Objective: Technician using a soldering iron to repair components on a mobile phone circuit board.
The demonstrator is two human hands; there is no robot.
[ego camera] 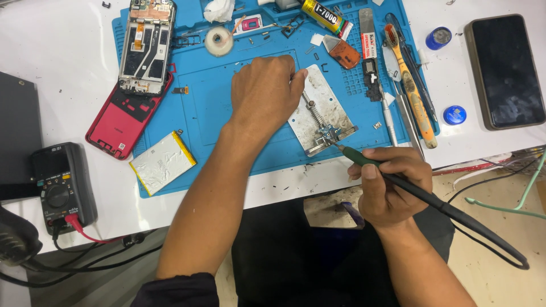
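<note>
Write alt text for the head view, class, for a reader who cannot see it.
A right hand touches a soldering iron tip to a small circuit board clamped in a metal holder, steadied by the left hand. Around the blue work mat lie an opened phone, battery and multimeter.

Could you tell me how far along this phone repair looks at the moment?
Done: the phone frame lies opened on its red back cover, with the battery out on the blue mat. In hand: the left hand steadies the metal board holder while the right hand puts the soldering iron tip to the small clamped part. Left: everything remains unassembled.
</note>
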